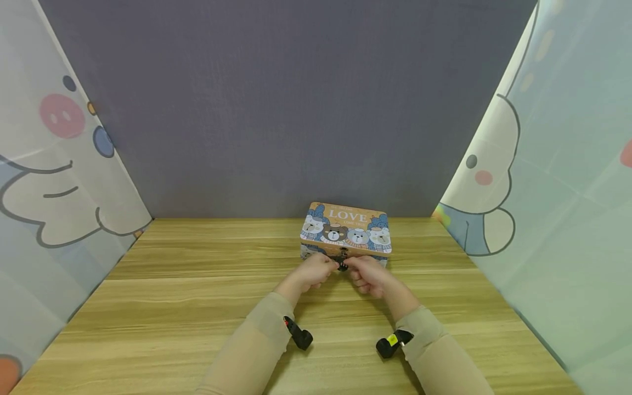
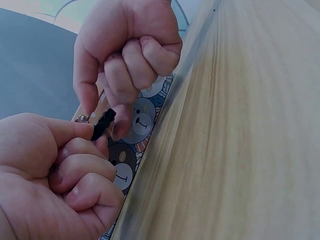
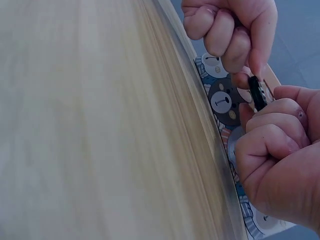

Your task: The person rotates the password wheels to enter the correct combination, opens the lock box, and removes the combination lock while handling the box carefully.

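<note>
A tin box (image 1: pixel 348 216) printed with bears and the word LOVE sits with its lid down, its metal clasp (image 1: pixel 343 250) facing me. A small black combination padlock (image 1: pixel 342 267) hangs at that clasp. My left hand (image 1: pixel 315 270) pinches the padlock's left side between thumb and index finger, the other fingers curled in. From the right, my right hand (image 1: pixel 369 276) pinches the padlock with thumb and forefinger. The left wrist view shows the black padlock body (image 2: pixel 103 125) between both hands' fingertips, which partly cover it.
The box stands on a wood-grain table (image 1: pixel 197 307), close to a dark grey back panel (image 1: pixel 296 109). Cartoon-printed curtains (image 1: pixel 568 247) close off both sides. Each wrist carries a small black camera (image 1: pixel 298 334).
</note>
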Demonstrator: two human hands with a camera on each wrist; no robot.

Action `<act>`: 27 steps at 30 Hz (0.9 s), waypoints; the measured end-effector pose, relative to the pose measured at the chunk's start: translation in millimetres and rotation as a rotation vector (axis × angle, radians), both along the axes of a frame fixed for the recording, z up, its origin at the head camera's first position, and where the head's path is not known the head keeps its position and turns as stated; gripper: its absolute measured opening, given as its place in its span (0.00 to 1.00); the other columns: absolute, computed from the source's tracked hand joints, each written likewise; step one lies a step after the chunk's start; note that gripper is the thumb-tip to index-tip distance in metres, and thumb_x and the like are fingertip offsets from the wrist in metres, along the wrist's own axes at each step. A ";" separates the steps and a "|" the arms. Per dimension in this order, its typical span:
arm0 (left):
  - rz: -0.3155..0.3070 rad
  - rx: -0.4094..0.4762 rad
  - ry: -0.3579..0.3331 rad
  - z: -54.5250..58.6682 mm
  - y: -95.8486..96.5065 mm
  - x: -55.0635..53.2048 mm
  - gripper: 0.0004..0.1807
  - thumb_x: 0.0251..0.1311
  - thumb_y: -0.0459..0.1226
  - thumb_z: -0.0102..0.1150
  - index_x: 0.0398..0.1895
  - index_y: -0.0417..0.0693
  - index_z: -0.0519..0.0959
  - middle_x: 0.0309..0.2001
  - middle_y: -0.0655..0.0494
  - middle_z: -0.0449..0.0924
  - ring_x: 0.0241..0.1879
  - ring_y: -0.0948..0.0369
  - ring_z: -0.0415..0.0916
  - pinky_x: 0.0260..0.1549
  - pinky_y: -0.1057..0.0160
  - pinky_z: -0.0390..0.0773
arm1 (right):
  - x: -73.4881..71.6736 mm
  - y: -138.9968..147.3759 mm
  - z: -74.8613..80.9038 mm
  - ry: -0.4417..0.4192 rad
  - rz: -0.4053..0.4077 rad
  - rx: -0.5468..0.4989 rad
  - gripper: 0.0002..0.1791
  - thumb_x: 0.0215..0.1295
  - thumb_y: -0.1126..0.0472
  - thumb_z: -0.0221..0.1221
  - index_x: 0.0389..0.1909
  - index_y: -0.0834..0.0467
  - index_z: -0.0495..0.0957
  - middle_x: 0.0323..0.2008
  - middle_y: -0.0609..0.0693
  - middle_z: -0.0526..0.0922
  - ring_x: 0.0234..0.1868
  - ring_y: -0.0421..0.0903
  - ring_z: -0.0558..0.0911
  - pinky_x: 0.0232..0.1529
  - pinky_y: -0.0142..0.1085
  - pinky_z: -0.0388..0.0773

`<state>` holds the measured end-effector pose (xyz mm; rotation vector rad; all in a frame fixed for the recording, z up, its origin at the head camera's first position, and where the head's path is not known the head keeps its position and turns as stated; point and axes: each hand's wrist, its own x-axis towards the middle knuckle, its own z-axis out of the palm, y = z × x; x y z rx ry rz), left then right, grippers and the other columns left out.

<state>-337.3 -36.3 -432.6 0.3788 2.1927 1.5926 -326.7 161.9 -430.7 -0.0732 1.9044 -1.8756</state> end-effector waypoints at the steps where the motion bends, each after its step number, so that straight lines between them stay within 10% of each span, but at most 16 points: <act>1: 0.000 0.002 -0.001 -0.1 0.1 -0.2 0.19 0.76 0.37 0.49 0.22 0.42 0.69 0.12 0.61 0.54 0.09 0.65 0.47 0.11 0.65 0.53 | 0.2 1.6 0.3 -0.003 0.000 -0.006 0.12 0.78 0.57 0.50 0.39 0.61 0.74 0.14 0.42 0.56 0.12 0.36 0.51 0.13 0.29 0.49; 9: 0.025 -0.047 0.027 -0.1 -2.7 -1.1 0.14 0.77 0.38 0.50 0.45 0.36 0.83 0.12 0.61 0.54 0.09 0.65 0.45 0.11 0.65 0.54 | 2.2 15.6 -0.8 -0.011 -0.025 0.025 0.18 0.78 0.55 0.51 0.53 0.67 0.78 0.14 0.41 0.57 0.12 0.36 0.52 0.14 0.29 0.50; 27: 0.018 -0.039 0.020 0.9 -2.7 -0.2 0.16 0.77 0.37 0.49 0.53 0.35 0.82 0.11 0.60 0.54 0.08 0.65 0.44 0.11 0.64 0.54 | 4.5 24.0 0.0 0.016 -0.012 0.076 0.23 0.76 0.55 0.53 0.63 0.67 0.74 0.14 0.41 0.58 0.12 0.36 0.52 0.14 0.29 0.51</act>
